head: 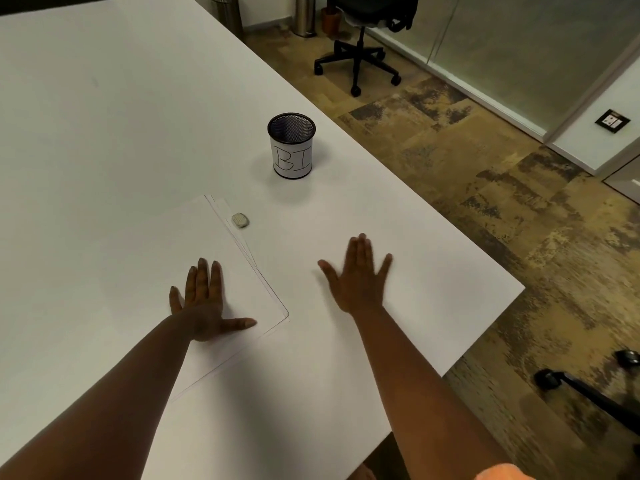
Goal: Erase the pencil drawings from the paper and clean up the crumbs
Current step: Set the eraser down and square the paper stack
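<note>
White sheets of paper (221,258) lie stacked on the white table (104,133), slightly fanned at the right edge. No pencil marks or crumbs can be made out on them. My left hand (204,306) lies flat on the paper's near right part, fingers spread. My right hand (358,275) is flat over the bare table to the right of the paper, fingers apart, holding nothing, slightly blurred. A small grey eraser (240,220) rests on the table at the paper's far right corner, beyond both hands.
A black mesh cup (291,145) with a paper label reading "BI" stands beyond the eraser. The table's right edge (485,323) runs diagonally close to my right hand. Office chairs (360,46) and metal bins (227,12) stand on the floor beyond.
</note>
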### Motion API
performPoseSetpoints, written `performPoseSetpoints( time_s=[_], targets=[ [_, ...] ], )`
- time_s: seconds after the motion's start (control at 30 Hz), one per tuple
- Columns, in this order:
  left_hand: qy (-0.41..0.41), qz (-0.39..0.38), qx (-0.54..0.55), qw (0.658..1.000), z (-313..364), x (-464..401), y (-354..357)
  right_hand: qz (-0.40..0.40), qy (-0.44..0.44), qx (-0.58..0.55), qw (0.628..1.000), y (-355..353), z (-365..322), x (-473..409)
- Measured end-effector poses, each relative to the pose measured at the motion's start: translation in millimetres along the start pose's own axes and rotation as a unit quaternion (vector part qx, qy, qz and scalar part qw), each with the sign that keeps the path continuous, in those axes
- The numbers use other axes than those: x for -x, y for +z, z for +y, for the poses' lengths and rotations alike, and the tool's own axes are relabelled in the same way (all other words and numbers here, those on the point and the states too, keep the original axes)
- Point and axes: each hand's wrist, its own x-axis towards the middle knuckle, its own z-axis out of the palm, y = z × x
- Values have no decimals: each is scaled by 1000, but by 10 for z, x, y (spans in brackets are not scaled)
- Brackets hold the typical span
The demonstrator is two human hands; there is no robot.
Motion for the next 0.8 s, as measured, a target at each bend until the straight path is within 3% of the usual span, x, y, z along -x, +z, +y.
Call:
performPoseSetpoints(
  time_s=[0.13, 0.2, 0.3, 0.4, 0.5, 0.67, 0.73, 0.8],
  targets=[
    [0, 2, -1, 1000, 3, -10, 0, 9, 176, -17, 984, -49, 96, 177],
    [0, -1, 3, 1000, 5, -4, -3, 14, 214, -27, 976, -84, 11, 244],
    [0, -1, 4, 1000, 3, -1, -11, 46, 90, -40, 994, -30, -212, 254],
    [-2, -2, -2, 1000, 12, -1, -12, -3, -14, -20, 1000, 57, -270, 233],
    [0, -4, -1, 1000, 5, -5, -16, 14, 33, -7, 999, 80, -88, 232],
    [4, -8, 1, 1000, -4, -4, -16, 18, 214, -14, 977, -32, 189, 404],
    [4, -8, 0, 1000, -4, 2, -15, 66, 189, -22, 980, -42, 133, 419],
    [3, -9, -1, 1000, -3, 5, -20, 92, 90, -30, 991, 4, -2, 404]
  ],
)
